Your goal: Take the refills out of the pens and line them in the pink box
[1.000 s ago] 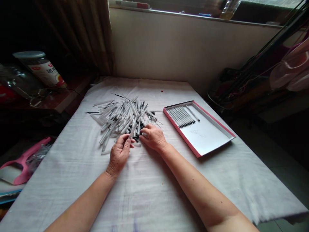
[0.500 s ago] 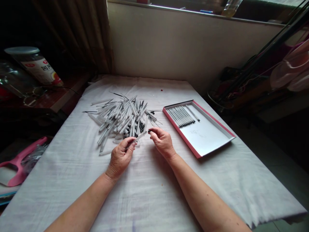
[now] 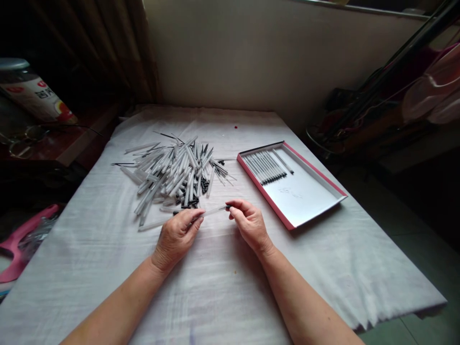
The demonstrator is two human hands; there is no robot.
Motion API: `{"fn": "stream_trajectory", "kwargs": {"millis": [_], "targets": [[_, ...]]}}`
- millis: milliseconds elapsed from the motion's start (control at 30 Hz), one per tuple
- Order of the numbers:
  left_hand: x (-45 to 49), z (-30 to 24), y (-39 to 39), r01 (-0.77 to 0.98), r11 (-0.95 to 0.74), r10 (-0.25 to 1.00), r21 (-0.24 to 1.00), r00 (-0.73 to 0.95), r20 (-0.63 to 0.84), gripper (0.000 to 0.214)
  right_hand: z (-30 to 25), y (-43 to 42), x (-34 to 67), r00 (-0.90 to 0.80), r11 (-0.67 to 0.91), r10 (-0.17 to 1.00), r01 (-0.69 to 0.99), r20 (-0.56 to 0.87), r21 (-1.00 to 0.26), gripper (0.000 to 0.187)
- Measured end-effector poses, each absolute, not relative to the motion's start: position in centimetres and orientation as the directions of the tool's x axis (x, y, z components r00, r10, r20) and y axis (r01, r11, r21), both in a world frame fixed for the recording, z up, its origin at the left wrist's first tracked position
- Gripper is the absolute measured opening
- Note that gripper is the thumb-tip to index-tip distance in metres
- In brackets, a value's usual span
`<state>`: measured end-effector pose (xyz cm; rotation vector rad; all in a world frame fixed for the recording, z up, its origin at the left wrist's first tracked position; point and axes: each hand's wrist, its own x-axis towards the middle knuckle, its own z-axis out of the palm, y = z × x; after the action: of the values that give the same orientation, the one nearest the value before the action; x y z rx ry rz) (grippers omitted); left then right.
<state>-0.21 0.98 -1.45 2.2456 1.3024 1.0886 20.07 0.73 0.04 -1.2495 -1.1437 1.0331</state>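
- Half a second ago the right hand (image 3: pixel 249 225) held its small black piece (image 3: pixel 228 207) just short of the clear barrel's tip; now barrel (image 3: pixel 213 211) and piece meet, or nearly so, near the middle of the frame.
- The barrel has also swung closer to level, which suggests that the two parts are being lined up for joining; whether the piece is seated cannot be told.
- The left hand (image 3: pixel 178 235) pinches the barrel's near end between thumb and fingers; the right has its thumb and forefinger closed on the black piece.
- Left of centre lies the heap of loose barrels (image 3: pixel 172 167), with more black pieces (image 3: pixel 204 186) at its lower right edge.
- Right of centre, the red-edged tray (image 3: pixel 309 201) holds a row of pens (image 3: pixel 264 167) and a single pen (image 3: pixel 283 162) set apart.
- Nothing stands between the hands; the tray's raised left wall lies between the right hand and the row, and a stray barrel (image 3: pixel 151 225) lies just beside the left hand.
- A labelled jar (image 3: pixel 39 96) stands at upper left, off the cloth (image 3: pixel 223 297).
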Motion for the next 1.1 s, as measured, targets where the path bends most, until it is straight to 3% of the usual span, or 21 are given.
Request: {"fn": "stream_trajectory", "kwargs": {"millis": [233, 433, 633, 767, 967, 1100], "targets": [[-0.2, -1.6, 1.2, 0.578, -0.544, 0.838, 0.609, 0.330, 0.436, 0.021, -0.5, 0.5, 20.4, 0.114, 0.209, 0.965, 0.221, 0.237, -0.953, 0.017], [-0.3, -1.6, 1.1, 0.567, -0.551, 0.834, 0.613, 0.339, 0.436, 0.020, -0.1, 0.5, 21.0, -0.036, 0.361, 0.921, 0.457, 0.389, -0.813, 0.017], [-0.3, -1.6, 1.0, 0.570, -0.565, 0.825, 0.597, 0.362, 0.435, 0.021, -0.2, 0.7, 21.4, -0.104, 0.351, 0.922, 0.630, 0.372, -0.692, 0.032], [-0.3, -1.6, 1.0, 0.572, -0.570, 0.821, 0.589, 0.369, 0.436, 0.021, -0.5, 0.7, 21.7, -0.107, 0.291, 0.953, 0.580, 0.283, -0.761, 0.044], [-0.2, -1.4, 1.0, 0.576, -0.555, 0.831, 0.601, 0.342, 0.439, 0.020, -0.3, 0.6, 22.1, -0.098, 0.159, 0.986, 0.319, 0.134, -0.934, 0.023], [-0.2, -1.3, 1.0, 0.582, -0.548, 0.835, 0.601, 0.340, 0.432, 0.021, -0.3, 0.7, 22.0, -0.109, 0.167, 0.984, 0.315, 0.139, -0.934, 0.015]]}}
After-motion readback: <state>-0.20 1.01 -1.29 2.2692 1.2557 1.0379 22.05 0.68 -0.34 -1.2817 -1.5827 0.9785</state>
